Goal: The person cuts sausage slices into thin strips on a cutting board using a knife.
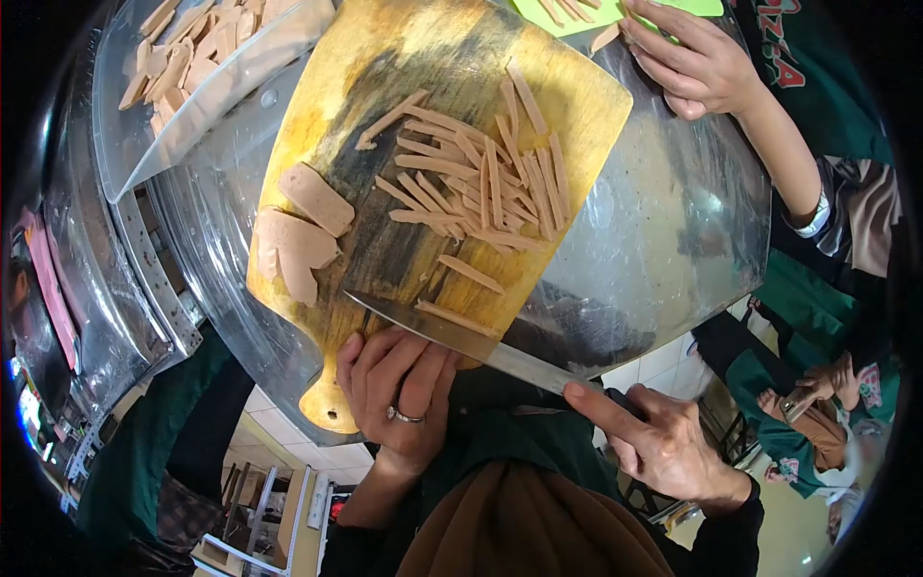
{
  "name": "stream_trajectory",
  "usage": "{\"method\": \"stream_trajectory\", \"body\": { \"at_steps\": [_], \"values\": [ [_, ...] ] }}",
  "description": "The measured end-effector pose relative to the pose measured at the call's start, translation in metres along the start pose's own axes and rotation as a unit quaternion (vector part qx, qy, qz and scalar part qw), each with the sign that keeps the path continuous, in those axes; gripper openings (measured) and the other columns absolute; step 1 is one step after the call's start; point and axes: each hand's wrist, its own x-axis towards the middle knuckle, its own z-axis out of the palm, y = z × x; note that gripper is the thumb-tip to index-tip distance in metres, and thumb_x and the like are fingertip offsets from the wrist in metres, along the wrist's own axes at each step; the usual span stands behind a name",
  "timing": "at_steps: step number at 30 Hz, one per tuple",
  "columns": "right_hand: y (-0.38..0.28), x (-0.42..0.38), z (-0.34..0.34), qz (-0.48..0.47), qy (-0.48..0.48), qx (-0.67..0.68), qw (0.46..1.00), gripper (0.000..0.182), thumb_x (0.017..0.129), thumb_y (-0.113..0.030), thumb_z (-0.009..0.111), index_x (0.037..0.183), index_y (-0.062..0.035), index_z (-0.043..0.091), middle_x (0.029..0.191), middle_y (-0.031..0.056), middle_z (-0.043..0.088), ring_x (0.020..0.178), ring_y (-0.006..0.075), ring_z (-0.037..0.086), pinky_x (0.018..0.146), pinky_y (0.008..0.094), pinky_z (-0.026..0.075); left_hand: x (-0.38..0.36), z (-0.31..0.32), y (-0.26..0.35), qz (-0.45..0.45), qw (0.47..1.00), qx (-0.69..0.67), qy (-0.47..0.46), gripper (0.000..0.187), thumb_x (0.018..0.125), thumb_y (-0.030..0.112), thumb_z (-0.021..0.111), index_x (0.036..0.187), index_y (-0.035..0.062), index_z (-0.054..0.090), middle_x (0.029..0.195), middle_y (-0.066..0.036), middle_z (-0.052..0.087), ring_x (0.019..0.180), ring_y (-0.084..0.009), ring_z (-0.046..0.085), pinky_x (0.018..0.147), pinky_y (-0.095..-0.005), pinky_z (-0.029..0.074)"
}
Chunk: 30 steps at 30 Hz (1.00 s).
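My right hand (663,438) grips a long kitchen knife (461,338), its index finger stretched along the top of the blade. The blade lies across the near end of a worn wooden cutting board (385,58). My left hand (404,389), wearing a ring, has its fingers bent close behind the blade. They press on a piece of sausage (468,363), mostly hidden, with only a small edge showing. A cut sausage strip (457,317) lies just beyond the blade. Farther up is a loose pile of sausage strips (481,183). Several flat sausage slices (293,240) rest on the board's left side.
A clear plastic container (207,96) of sausage pieces stands at the upper left. At the upper right, another person's hand (697,62) works over a green cutting board (625,10) with strips on it. The shiny table (654,221) has a curved edge near me.
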Motion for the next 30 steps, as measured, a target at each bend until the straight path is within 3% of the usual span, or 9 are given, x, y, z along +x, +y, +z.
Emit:
{"method": "stream_trajectory", "body": {
  "at_steps": [12,15,19,25,30],
  "values": [
    [0.013,0.029,0.013,-0.038,0.055,0.003,0.998,0.089,0.080,0.010,0.067,0.157,-0.0310,0.048,0.069,0.0099,0.055,0.053,0.0214,0.055,0.048,0.0381,0.056,0.003,0.007,0.000,0.017,0.999,0.013,0.039,0.033,0.073,0.005,0.090,0.103,0.0121,0.078,0.108,-0.001,0.074,0.099,-0.0239,0.070,0.103,-0.0436,0.046],
    [0.015,0.027,0.013,-0.038,0.093,-0.054,0.993,0.083,0.083,0.009,0.067,0.156,-0.0264,0.049,0.082,0.0128,0.067,0.054,0.0216,0.056,0.048,0.0373,0.057,0.005,0.007,-0.001,0.025,0.999,0.018,0.043,0.031,0.075,0.005,0.089,0.103,0.0119,0.078,0.109,-0.001,0.074,0.100,-0.0226,0.071,0.103,-0.0428,0.046],
    [0.012,0.033,0.008,-0.085,0.137,0.025,0.987,0.067,0.092,0.003,0.065,0.155,-0.0164,0.051,0.094,0.0142,0.074,0.055,0.0230,0.058,0.056,0.0380,0.059,0.006,0.008,-0.002,0.032,0.998,0.021,0.051,0.029,0.078,0.006,0.087,0.105,0.0119,0.078,0.109,-0.001,0.075,0.100,-0.0209,0.071,0.103,-0.0423,0.046],
    [0.007,0.010,0.009,-0.045,0.087,0.018,0.995,0.063,0.097,-0.004,0.065,0.156,-0.0187,0.048,0.072,0.0134,0.064,0.056,0.0262,0.057,0.055,0.0413,0.055,0.005,0.013,-0.003,0.033,0.996,0.009,0.082,0.030,0.077,0.006,0.088,0.105,0.0103,0.076,0.105,-0.003,0.075,0.101,-0.0222,0.072,0.104,-0.0443,0.048],
    [0.010,0.005,0.018,-0.060,0.100,0.038,0.992,0.065,0.096,-0.005,0.067,0.157,-0.0217,0.048,0.066,0.0114,0.057,0.056,0.0258,0.058,0.053,0.0427,0.053,0.004,0.014,-0.004,0.034,0.996,0.005,0.088,0.031,0.075,0.005,0.088,0.103,0.0091,0.076,0.104,-0.004,0.075,0.100,-0.0228,0.072,0.105,-0.0461,0.048]
  ]
}}
